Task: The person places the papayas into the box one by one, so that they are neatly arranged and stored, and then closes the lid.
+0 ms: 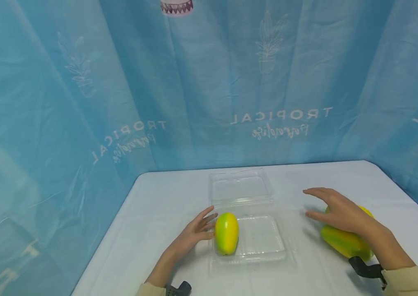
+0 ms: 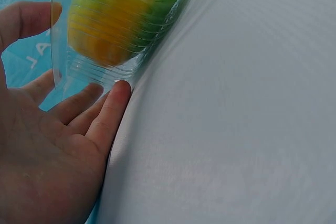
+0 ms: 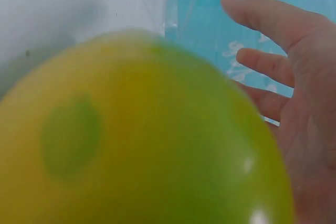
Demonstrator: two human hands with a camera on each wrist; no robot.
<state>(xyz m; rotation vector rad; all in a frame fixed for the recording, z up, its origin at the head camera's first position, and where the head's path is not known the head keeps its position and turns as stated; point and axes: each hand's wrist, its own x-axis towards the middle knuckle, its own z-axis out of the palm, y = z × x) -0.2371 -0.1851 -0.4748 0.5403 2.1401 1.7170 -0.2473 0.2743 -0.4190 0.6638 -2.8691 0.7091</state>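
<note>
A clear plastic clamshell box (image 1: pixel 261 236) lies unfolded on the white table, its lid (image 1: pixel 240 188) laid back on the far side. At the left end of its base sits a yellow-green mango (image 1: pixel 226 233), also seen through the ribbed wall in the left wrist view. My left hand (image 1: pixel 196 232) is beside that end, its relaxed fingers (image 2: pixel 107 116) and thumb right at the box's edge. My right hand (image 1: pixel 342 211) hovers with loosely spread fingers over more yellow-green fruit (image 1: pixel 346 243), which it partly hides. In the right wrist view, rounded fruit (image 3: pixel 142 140) fills the foreground beside the palm.
A white cloth covers the table (image 1: pixel 175 193). Blue printed curtains (image 1: pixel 201 90) hang behind it and along both sides. White table surface lies between the box and the right-hand fruit.
</note>
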